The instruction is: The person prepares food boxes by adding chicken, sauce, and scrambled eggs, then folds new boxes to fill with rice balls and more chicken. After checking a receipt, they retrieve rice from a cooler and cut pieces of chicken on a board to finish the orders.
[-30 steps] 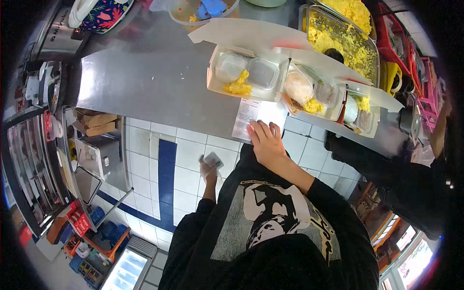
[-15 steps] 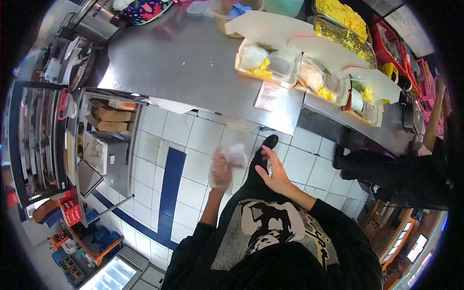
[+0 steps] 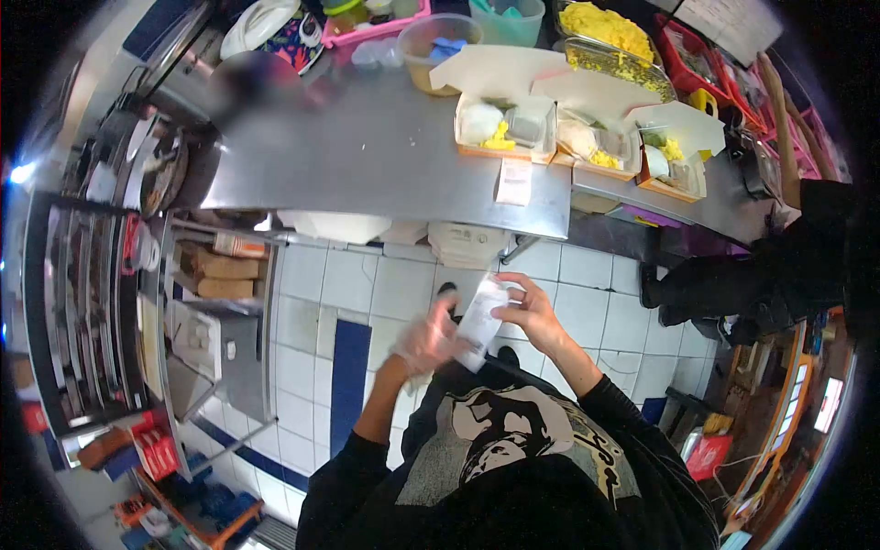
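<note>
My left hand [image 3: 427, 343], in a clear plastic glove and blurred, has its fingers on the lower left edge of a white printed receipt [image 3: 480, 321]. My bare right hand [image 3: 536, 316] pinches the same receipt near its upper right side. The paper is held tilted in front of my body, above the floor. Beyond it, on the steel counter's front edge, lies a second receipt [image 3: 514, 183]. Behind that stand three open cardboard meal boxes, the left one [image 3: 467, 149] holding a white rounded portion, yellow scrambled egg and a clear-lidded tub.
The steel counter [image 3: 321, 165] runs across ahead. At its back are a clear bowl [image 3: 412, 69] and a tray of yellow egg [image 3: 610, 32]. A co-worker in black [image 3: 779, 247] stands at the right. A tray rack [image 3: 82, 312] and a shelf unit [image 3: 270, 348] are at the left.
My right hand has come from open and apart to gripping the receipt that my left hand held. The paper is now opened out flat between both hands. The view has shifted slightly.
</note>
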`<state>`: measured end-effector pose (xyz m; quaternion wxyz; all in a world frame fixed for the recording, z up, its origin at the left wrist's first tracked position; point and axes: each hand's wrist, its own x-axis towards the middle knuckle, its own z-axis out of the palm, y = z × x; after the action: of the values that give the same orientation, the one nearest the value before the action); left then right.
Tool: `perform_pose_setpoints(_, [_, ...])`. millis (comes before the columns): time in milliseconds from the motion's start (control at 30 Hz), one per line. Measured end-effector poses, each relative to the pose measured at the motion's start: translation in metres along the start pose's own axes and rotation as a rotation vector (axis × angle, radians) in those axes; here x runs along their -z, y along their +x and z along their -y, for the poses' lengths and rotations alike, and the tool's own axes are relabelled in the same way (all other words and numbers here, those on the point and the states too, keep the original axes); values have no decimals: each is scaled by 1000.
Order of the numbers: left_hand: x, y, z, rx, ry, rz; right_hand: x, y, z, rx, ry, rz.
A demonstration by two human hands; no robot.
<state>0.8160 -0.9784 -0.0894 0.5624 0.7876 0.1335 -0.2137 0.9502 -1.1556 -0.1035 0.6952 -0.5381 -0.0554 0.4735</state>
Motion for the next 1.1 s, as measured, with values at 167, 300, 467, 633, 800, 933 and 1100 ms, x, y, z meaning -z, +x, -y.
perform_pose_setpoints(167, [158,65,-16,-78,197,-108,-44,55,-9,-18,257,-94])
perform_pose_setpoints(300, [232,144,-35,-359,731,-46,-97,122,-33,-86,481,-348])
perform_pose_setpoints(467, [247,206,0,-1025,958,-480,-139,202,-68,3,815,-635])
perform_pose_setpoints(633, [263,215,40,-1090,862,-39,-157,228,-92,85,1003,-713])
perform_pose_setpoints(800, [276,229,41,-1231,706,183,-167,240,-108,124,1193,-726])
perform_pose_setpoints(933, [280,239,38,-1282,711,323,-167,251,-120,177,1288,-588])
perform_pose_setpoints(1100, [271,241,31,-1286,756,345,-157,273,-127,198,1473,-420])
